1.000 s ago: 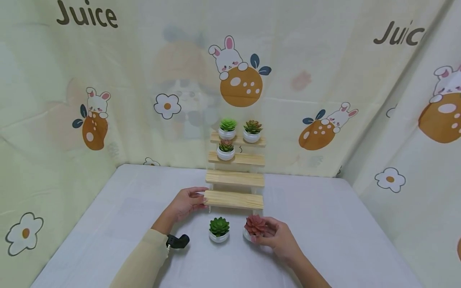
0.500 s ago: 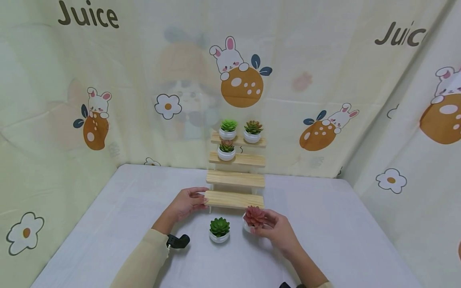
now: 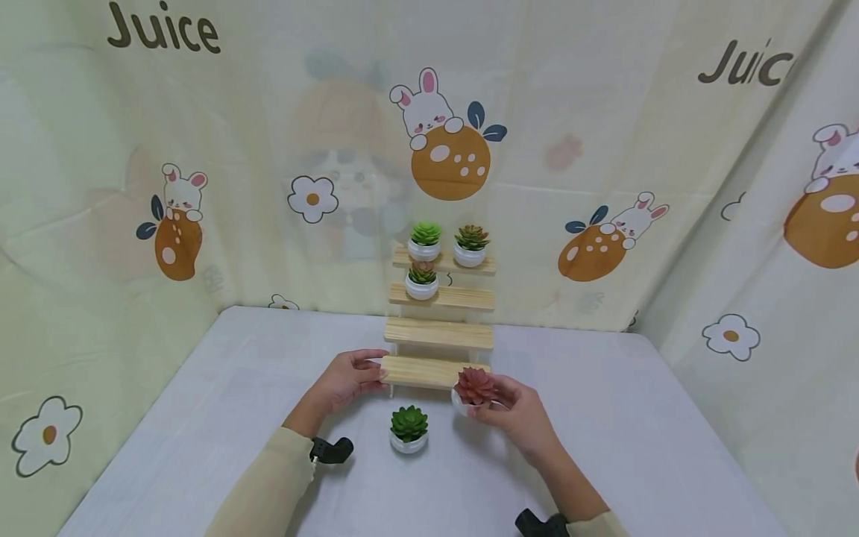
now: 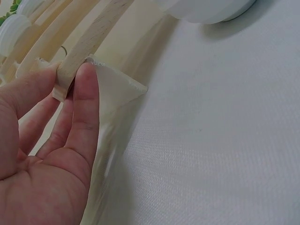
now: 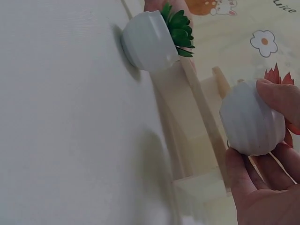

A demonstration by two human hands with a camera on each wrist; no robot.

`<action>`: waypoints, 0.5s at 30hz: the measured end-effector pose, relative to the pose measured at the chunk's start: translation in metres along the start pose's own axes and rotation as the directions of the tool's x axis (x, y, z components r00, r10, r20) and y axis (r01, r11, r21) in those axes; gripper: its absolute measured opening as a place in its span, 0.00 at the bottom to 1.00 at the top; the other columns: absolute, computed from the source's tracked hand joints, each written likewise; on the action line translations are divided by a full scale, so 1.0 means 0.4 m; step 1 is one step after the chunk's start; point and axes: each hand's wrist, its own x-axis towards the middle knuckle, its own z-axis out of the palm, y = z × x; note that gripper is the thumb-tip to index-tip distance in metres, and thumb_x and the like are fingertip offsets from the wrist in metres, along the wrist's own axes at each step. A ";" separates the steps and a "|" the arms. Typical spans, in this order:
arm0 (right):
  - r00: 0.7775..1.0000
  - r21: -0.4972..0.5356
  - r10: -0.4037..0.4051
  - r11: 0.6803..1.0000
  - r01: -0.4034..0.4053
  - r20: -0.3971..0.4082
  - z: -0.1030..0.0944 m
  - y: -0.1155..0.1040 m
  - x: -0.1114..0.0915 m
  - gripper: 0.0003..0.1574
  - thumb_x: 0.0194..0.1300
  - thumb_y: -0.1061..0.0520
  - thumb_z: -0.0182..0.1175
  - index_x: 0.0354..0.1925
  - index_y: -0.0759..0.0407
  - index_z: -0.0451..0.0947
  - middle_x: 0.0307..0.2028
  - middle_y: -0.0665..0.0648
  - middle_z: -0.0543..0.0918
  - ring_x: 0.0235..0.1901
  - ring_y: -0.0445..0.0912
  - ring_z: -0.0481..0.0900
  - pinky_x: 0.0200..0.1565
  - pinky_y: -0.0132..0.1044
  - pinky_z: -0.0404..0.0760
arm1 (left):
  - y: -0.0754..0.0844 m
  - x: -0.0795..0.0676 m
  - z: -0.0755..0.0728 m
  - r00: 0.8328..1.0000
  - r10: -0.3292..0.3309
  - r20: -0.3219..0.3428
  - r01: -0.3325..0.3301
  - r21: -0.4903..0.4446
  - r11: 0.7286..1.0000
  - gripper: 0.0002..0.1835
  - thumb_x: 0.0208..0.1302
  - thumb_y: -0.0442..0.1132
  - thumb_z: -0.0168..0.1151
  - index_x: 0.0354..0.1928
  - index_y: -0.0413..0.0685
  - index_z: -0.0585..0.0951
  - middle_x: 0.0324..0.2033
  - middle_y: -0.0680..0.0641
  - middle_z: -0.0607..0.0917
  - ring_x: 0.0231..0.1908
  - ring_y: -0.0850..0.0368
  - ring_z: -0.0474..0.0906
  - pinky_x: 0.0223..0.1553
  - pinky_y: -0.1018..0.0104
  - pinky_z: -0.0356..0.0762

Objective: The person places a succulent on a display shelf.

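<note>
My right hand (image 3: 520,416) grips a potted red succulent (image 3: 474,387) by its white pot (image 5: 253,119). In the right wrist view the pot is up off the table, fingers on one side and thumb on the other. It overlaps the right part of the lowest step of a wooden tiered stand (image 3: 429,371) in the head view. At that step's left end, my left hand (image 3: 347,380) pinches the board between thumb and fingers, as the left wrist view shows (image 4: 65,84). A potted dark green succulent (image 3: 408,429) stands on the table in front of the stand.
Two potted succulents, one bright green (image 3: 425,240) and one reddish-green (image 3: 470,245), occupy the top step. Another potted succulent (image 3: 421,280) sits left on the step below. A printed curtain (image 3: 537,149) hangs behind the white-covered table (image 3: 604,418).
My right hand has lifted the red succulent and carried it forward, from beside the green one up to the lowest step. My left hand has stayed at the stand.
</note>
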 end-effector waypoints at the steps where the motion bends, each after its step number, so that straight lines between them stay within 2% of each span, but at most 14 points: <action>1: 1.000 -0.004 0.000 1.000 0.000 0.000 -0.001 -0.002 0.003 0.42 0.53 0.68 0.76 0.66 0.68 0.74 0.60 0.68 0.82 0.51 0.40 0.86 0.52 0.29 0.87 | 0.000 0.000 0.000 1.000 0.002 0.001 -0.002 0.002 1.000 0.29 0.66 0.24 0.65 0.69 0.33 0.72 0.43 0.44 0.86 0.40 0.55 0.87 0.46 0.61 0.90; 6: 1.000 -0.007 -0.016 1.000 0.016 0.006 -0.008 -0.012 0.017 0.42 0.54 0.66 0.77 0.66 0.65 0.75 0.62 0.66 0.81 0.53 0.40 0.86 0.53 0.30 0.87 | 0.002 -0.001 0.001 1.000 0.003 -0.002 -0.003 0.007 1.000 0.29 0.66 0.24 0.64 0.69 0.33 0.73 0.43 0.44 0.87 0.40 0.55 0.87 0.46 0.61 0.90; 9: 0.999 0.016 -0.040 0.999 0.039 0.036 -0.010 -0.018 0.027 0.41 0.55 0.66 0.76 0.66 0.65 0.74 0.62 0.66 0.82 0.54 0.42 0.86 0.54 0.32 0.87 | 0.002 0.000 0.001 1.000 -0.001 -0.009 0.001 0.007 1.000 0.29 0.66 0.24 0.64 0.69 0.33 0.73 0.43 0.44 0.86 0.40 0.55 0.87 0.46 0.61 0.90; 15: 0.999 -0.025 -0.039 0.999 0.040 0.018 -0.013 -0.039 0.041 0.40 0.56 0.64 0.76 0.66 0.63 0.76 0.61 0.63 0.83 0.53 0.40 0.86 0.53 0.30 0.87 | 0.002 0.000 0.002 1.000 -0.004 -0.017 0.004 0.004 1.000 0.28 0.66 0.23 0.64 0.68 0.34 0.74 0.43 0.43 0.86 0.40 0.55 0.87 0.46 0.61 0.90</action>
